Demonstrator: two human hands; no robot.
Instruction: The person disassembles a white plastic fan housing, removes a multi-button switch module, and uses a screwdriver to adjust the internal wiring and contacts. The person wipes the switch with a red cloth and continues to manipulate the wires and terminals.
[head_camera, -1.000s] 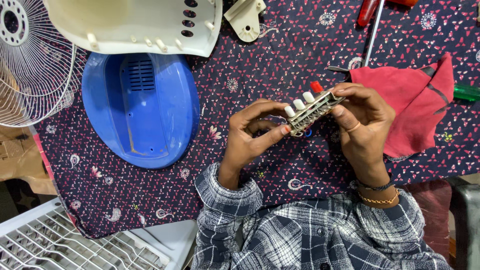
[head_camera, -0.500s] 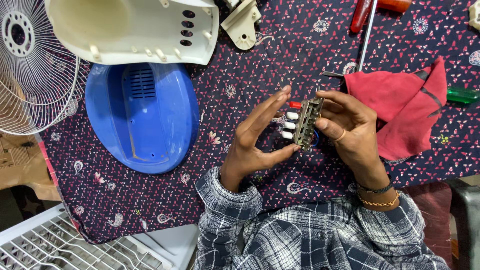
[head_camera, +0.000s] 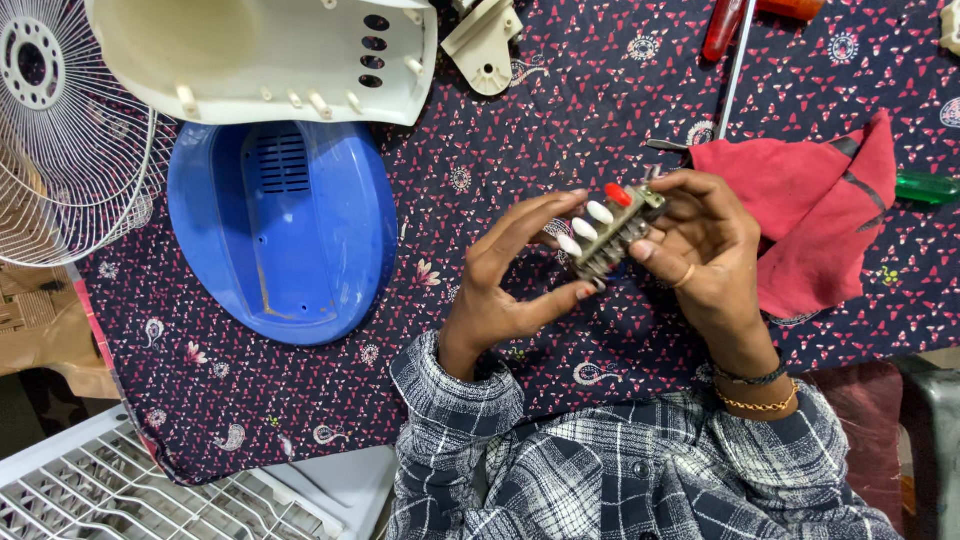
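my right hand (head_camera: 705, 250) pinches the push-button switch block (head_camera: 610, 232) by its far end while my left hand (head_camera: 510, 285) cups its near edge, fingers loose, above the patterned cloth (head_camera: 480, 180), and it looks light, rigid, best gripped by the frame, not the keys.

A repair workbench: fan grille (head_camera: 60, 140), plastic fan housings (head_camera: 270, 55) and screwdrivers (head_camera: 735, 25) on patterned cloth (head_camera: 500, 130)

Left hand (head_camera: 505, 285) and right hand (head_camera: 705, 245), fingers curled
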